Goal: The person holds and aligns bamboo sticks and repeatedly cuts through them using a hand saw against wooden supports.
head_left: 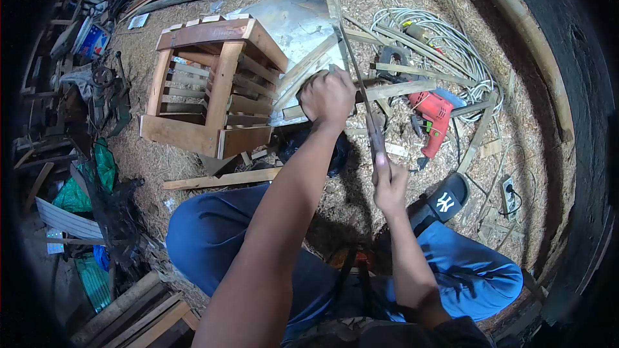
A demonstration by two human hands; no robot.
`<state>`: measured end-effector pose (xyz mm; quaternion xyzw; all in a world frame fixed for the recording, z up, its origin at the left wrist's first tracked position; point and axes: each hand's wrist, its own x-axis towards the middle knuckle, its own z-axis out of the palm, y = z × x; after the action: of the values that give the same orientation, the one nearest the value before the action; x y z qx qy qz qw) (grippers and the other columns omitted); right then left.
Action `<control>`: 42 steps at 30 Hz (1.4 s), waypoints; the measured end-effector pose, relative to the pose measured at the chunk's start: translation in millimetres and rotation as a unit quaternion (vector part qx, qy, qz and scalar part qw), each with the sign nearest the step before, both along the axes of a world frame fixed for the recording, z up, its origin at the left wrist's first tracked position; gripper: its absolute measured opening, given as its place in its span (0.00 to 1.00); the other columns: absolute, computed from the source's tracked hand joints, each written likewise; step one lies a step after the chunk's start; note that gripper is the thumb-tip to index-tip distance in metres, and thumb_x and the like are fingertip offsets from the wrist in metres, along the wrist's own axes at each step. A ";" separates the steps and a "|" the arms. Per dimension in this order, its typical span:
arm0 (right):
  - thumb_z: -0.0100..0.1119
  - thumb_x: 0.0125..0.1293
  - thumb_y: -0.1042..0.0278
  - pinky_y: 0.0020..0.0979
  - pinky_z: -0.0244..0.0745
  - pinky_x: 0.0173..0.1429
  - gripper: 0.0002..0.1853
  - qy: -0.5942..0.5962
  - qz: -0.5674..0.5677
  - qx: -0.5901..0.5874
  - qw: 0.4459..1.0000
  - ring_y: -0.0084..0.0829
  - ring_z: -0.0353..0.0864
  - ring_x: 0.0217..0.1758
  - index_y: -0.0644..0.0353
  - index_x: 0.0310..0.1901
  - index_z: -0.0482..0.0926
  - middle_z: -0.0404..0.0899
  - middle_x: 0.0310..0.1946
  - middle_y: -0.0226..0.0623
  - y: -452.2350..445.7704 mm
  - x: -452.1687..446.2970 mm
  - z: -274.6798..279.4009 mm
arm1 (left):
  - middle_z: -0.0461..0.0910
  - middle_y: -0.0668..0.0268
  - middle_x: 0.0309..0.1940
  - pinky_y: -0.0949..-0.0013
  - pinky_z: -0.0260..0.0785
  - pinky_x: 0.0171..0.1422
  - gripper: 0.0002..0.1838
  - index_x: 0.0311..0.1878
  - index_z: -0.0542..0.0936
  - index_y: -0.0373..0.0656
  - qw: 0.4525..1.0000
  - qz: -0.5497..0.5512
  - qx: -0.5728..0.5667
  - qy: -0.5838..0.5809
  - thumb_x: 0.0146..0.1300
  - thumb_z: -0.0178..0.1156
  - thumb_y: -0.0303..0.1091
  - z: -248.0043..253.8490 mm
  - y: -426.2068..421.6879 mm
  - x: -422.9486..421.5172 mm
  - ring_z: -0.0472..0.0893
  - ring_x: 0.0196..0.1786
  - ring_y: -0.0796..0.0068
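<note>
A long-bladed tool (369,115) is gripped by its handle in the right hand (391,187), its fingers wrapped around it; its blade, seen nearly edge-on, is pointed away from the body. A wooden strip (403,89) is held down in the closed left hand (329,95), above the shavings-covered floor (380,203). The strip is crossed by the blade just beside the left hand; whether the two are touching cannot be told. To the left, a slatted wooden frame (227,84) is seen standing near a grey sheet (290,16), on which part of the loose wood is laid. To the right, a red power tool (433,115) is seen lying on its side, with coiled cable (480,58) spread beyond it. Nearer the body, a dark sandal (449,194) is worn, and a socket block (510,194) is placed farther right, with a black plug inserted.
</note>
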<state>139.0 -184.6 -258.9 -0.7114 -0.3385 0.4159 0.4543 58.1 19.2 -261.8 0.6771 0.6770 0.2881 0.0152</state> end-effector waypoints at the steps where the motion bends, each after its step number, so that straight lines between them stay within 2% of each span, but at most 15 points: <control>1: 0.54 0.79 0.55 0.31 0.53 0.22 0.31 -0.001 0.003 0.002 1.000 0.17 0.62 0.18 0.60 0.15 0.66 0.64 0.12 0.23 -17.6 -1.5 2.5 | 0.83 0.46 0.21 0.49 0.79 0.33 0.22 0.19 0.85 0.38 1.000 -0.005 -0.001 -0.004 0.67 0.57 0.39 0.1 1.2 -1.8 0.84 0.24 0.44; 3: 0.54 0.79 0.54 0.31 0.53 0.22 0.32 0.041 0.007 0.009 0.999 0.16 0.61 0.18 0.60 0.15 0.66 0.63 0.12 0.23 -58.5 -5.9 15.1 | 0.83 0.46 0.21 0.49 0.79 0.33 0.22 0.19 0.85 0.38 1.000 -0.007 -0.002 -0.003 0.67 0.57 0.39 2.1 3.2 -1.2 0.84 0.24 0.44; 6: 0.54 0.80 0.53 0.31 0.53 0.22 0.32 0.065 -0.026 -0.020 0.997 0.16 0.60 0.17 0.59 0.15 0.65 0.63 0.12 0.22 -63.1 -7.0 19.4 | 0.83 0.46 0.21 0.49 0.79 0.33 0.22 0.19 0.85 0.38 1.000 -0.014 -0.004 -0.002 0.67 0.56 0.39 -1.8 0.4 -1.5 0.84 0.24 0.44; 12: 0.53 0.80 0.53 0.29 0.52 0.21 0.33 0.013 -0.009 0.019 1.000 0.16 0.60 0.16 0.57 0.14 0.65 0.63 0.11 0.21 3.6 0.0 -0.6 | 0.83 0.47 0.22 0.49 0.79 0.34 0.22 0.19 0.85 0.38 1.000 -0.005 -0.015 0.007 0.67 0.56 0.39 4.0 -0.1 -0.1 0.85 0.24 0.45; 15: 0.53 0.80 0.54 0.30 0.52 0.22 0.33 0.047 0.008 -0.015 0.999 0.17 0.59 0.16 0.58 0.14 0.64 0.62 0.12 0.21 -45.5 -1.3 15.2 | 0.84 0.47 0.22 0.48 0.79 0.35 0.22 0.19 0.85 0.38 1.000 -0.007 -0.020 0.001 0.67 0.56 0.39 2.9 2.3 -1.3 0.85 0.24 0.45; 18: 0.53 0.80 0.54 0.31 0.53 0.22 0.33 0.044 -0.009 0.005 0.999 0.17 0.59 0.16 0.59 0.14 0.64 0.62 0.12 0.21 -69.6 -5.1 15.0 | 0.84 0.47 0.21 0.49 0.79 0.34 0.22 0.19 0.85 0.38 1.000 -0.008 -0.016 0.001 0.67 0.57 0.39 0.0 2.3 -0.5 0.85 0.25 0.45; 21: 0.53 0.80 0.54 0.31 0.53 0.22 0.33 -0.031 0.012 0.011 0.999 0.17 0.60 0.16 0.59 0.14 0.64 0.62 0.12 0.22 -22.6 4.0 7.0 | 0.84 0.47 0.22 0.49 0.79 0.34 0.22 0.19 0.85 0.38 1.000 -0.011 -0.010 -0.006 0.67 0.57 0.38 1.2 0.7 0.3 0.85 0.25 0.45; 24: 0.54 0.80 0.54 0.31 0.52 0.22 0.33 0.034 -0.022 0.031 0.999 0.17 0.60 0.16 0.59 0.14 0.64 0.62 0.12 0.22 7.0 -2.9 -2.5 | 0.84 0.47 0.22 0.48 0.79 0.35 0.21 0.19 0.85 0.39 1.000 -0.001 -0.031 0.005 0.67 0.56 0.38 4.2 -0.6 -0.3 0.85 0.25 0.45; 27: 0.54 0.80 0.55 0.31 0.52 0.23 0.32 0.047 0.006 -0.020 0.999 0.17 0.59 0.16 0.59 0.14 0.64 0.63 0.12 0.22 -46.6 -1.5 13.5 | 0.84 0.47 0.21 0.48 0.79 0.35 0.22 0.19 0.85 0.39 1.000 -0.008 -0.016 0.002 0.67 0.56 0.39 1.9 1.4 -1.5 0.85 0.25 0.45; 29: 0.53 0.80 0.55 0.31 0.53 0.23 0.33 0.030 0.002 -0.005 1.000 0.17 0.59 0.16 0.59 0.13 0.64 0.63 0.12 0.22 -70.3 -4.7 12.4 | 0.83 0.47 0.21 0.48 0.79 0.36 0.22 0.19 0.84 0.39 1.000 0.001 -0.017 0.000 0.67 0.56 0.39 0.5 3.6 0.1 0.85 0.24 0.45; 35: 0.53 0.79 0.57 0.31 0.54 0.23 0.31 0.008 -0.005 -0.003 1.000 0.17 0.61 0.16 0.60 0.15 0.66 0.64 0.11 0.24 -66.9 -3.1 -11.7 | 0.83 0.46 0.21 0.47 0.79 0.35 0.23 0.18 0.85 0.38 1.000 0.010 -0.030 0.002 0.67 0.56 0.39 4.0 1.1 0.9 0.85 0.25 0.45; 37: 0.54 0.79 0.58 0.32 0.55 0.22 0.30 0.023 -0.012 0.028 0.999 0.17 0.61 0.16 0.61 0.15 0.67 0.63 0.11 0.24 -63.4 -1.2 -1.7 | 0.83 0.45 0.22 0.47 0.79 0.35 0.23 0.19 0.85 0.37 1.000 0.005 -0.016 -0.005 0.67 0.56 0.40 4.8 1.3 0.3 0.85 0.25 0.45; 39: 0.55 0.78 0.59 0.31 0.55 0.23 0.29 0.034 -0.019 0.001 0.999 0.17 0.61 0.15 0.61 0.15 0.67 0.63 0.11 0.24 -63.8 9.5 27.8 | 0.83 0.45 0.22 0.47 0.79 0.35 0.22 0.19 0.85 0.37 1.000 0.000 -0.012 -0.004 0.67 0.56 0.40 7.2 -0.9 0.3 0.85 0.25 0.44; 41: 0.52 0.79 0.57 0.30 0.54 0.21 0.31 -0.037 0.019 -0.026 0.999 0.19 0.61 0.14 0.60 0.13 0.66 0.65 0.11 0.25 -60.2 23.0 61.3 | 0.83 0.45 0.22 0.48 0.79 0.35 0.23 0.19 0.85 0.36 1.000 0.004 -0.020 0.002 0.67 0.56 0.40 2.7 3.6 -1.1 0.85 0.25 0.44; 42: 0.52 0.79 0.59 0.30 0.56 0.21 0.31 -0.064 0.031 0.005 0.997 0.19 0.63 0.13 0.60 0.13 0.67 0.66 0.10 0.25 -60.0 29.0 72.5 | 0.83 0.46 0.21 0.48 0.79 0.35 0.23 0.19 0.85 0.36 1.000 -0.001 -0.024 0.003 0.67 0.56 0.40 4.6 4.4 -1.4 0.85 0.25 0.44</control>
<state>168.1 -244.6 -186.4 -0.7231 -0.3910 0.3818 0.4225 56.7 23.6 -257.2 0.6777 0.6832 0.2703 0.0297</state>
